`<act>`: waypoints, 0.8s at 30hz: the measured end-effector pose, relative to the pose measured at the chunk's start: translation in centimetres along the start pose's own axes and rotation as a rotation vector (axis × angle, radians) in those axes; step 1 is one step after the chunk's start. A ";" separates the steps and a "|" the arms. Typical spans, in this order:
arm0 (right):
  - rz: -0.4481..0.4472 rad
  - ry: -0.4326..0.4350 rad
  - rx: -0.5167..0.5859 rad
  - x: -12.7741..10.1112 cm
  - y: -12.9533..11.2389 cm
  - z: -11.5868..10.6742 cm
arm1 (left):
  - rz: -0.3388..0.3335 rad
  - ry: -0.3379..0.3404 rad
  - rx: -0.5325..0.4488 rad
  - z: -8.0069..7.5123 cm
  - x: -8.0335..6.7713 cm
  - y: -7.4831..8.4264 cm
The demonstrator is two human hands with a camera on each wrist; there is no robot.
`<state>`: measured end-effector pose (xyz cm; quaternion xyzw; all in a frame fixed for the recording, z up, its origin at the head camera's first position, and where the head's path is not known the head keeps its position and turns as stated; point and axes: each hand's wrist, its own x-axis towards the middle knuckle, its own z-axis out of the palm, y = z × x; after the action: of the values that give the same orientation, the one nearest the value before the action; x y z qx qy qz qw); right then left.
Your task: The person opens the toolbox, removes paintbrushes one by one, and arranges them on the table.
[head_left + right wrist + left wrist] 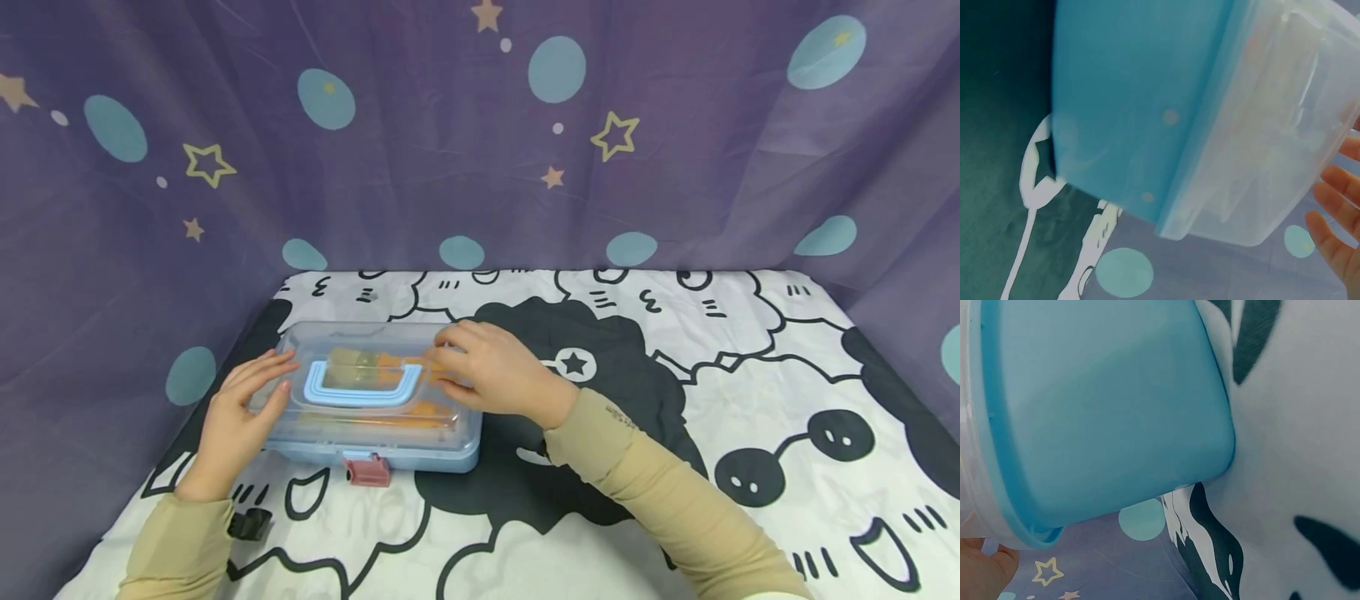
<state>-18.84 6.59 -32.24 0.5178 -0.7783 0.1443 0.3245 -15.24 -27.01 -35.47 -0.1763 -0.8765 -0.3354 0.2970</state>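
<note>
A plastic storage box [442,458] with a light blue base and a clear lid [307,333] rests on the cloth, left of centre in the head view. A blue carry handle [360,400] lies flat on the lid. At the front hangs a pink latch [367,472]. Through the lid show a wide brush [352,367] and orange-handled tools [423,417]. My left hand [240,417] touches the lid's left side, fingers extended. Over the lid's right part is my right hand [498,371], fingers loosely bent. The right wrist view shows that hand's fingers [1338,187] beside the clear lid.
A white cloth [750,333] with black cartoon drawings covers the table. Purple curtains [450,167] with stars and blue ovals stand behind and at both sides. Near the left cuff is a small black object [251,523].
</note>
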 end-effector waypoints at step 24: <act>-0.001 -0.274 0.166 -1.3 1.9 -1.2 | 0.006 -0.087 0.029 -0.7 0.4 0.3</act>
<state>-19.76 8.99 -32.02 0.5582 -0.8003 0.1359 0.1714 -15.12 -27.20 -34.63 -0.1889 -0.8928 -0.3137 0.2623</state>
